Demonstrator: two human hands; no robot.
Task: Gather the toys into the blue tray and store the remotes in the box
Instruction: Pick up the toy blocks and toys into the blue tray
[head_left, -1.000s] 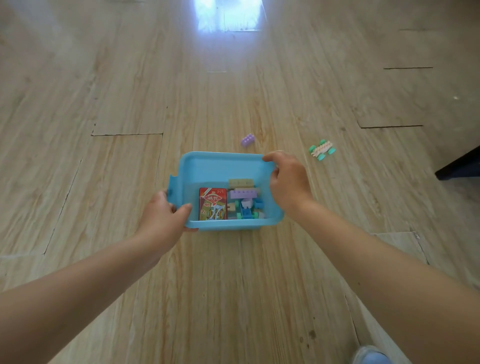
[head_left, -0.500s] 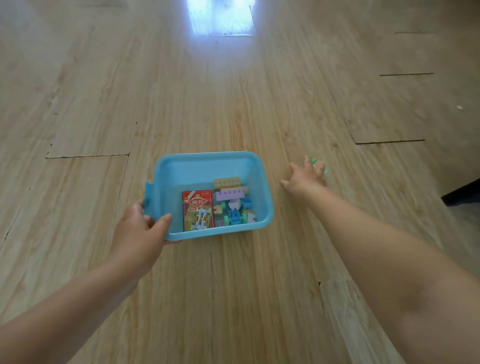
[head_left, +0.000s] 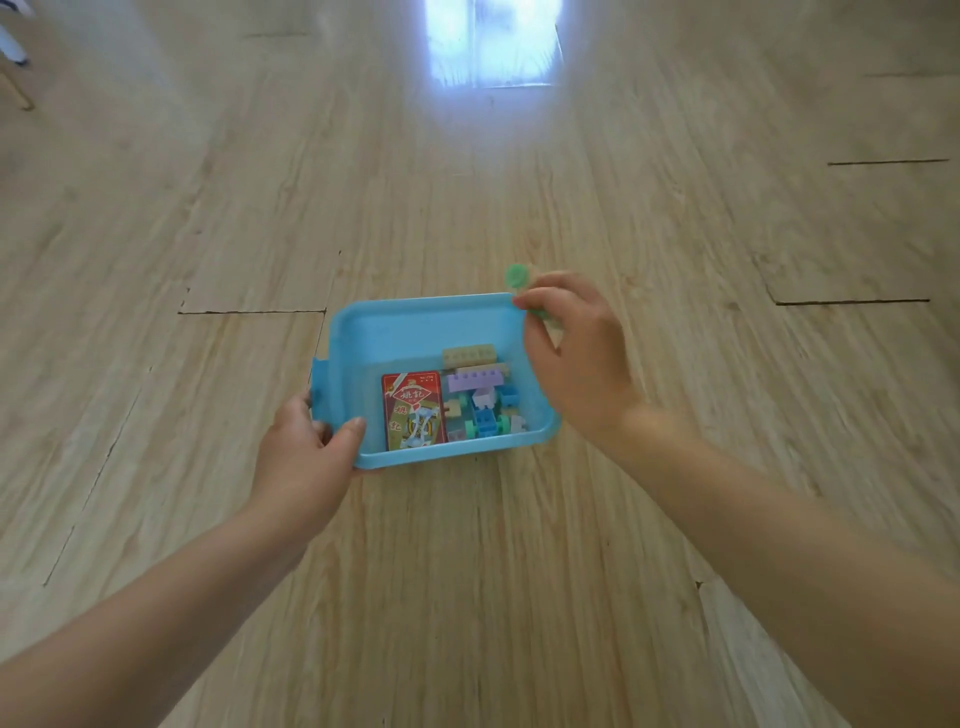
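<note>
The blue tray (head_left: 415, 325) sits on the wooden floor in front of me. Inside it lie a red card pack (head_left: 414, 409) and several pastel building blocks (head_left: 480, 395). My left hand (head_left: 306, 452) grips the tray's near left corner, thumb over the rim. My right hand (head_left: 576, 353) hovers over the tray's right side, fingers closed on a small toy with green wheels (head_left: 518, 275); most of that toy is hidden by my fingers. No remotes or box are in view.
Bare wooden floor (head_left: 467, 571) with dark seams spreads all around. A bright window reflection (head_left: 493, 41) glares at the far top. A chair leg (head_left: 15, 88) shows at the top left corner.
My right hand left the tray rim, reached right to the green-wheeled toy on the floor, and has come back over the tray holding it. The left hand keeps its grip.
</note>
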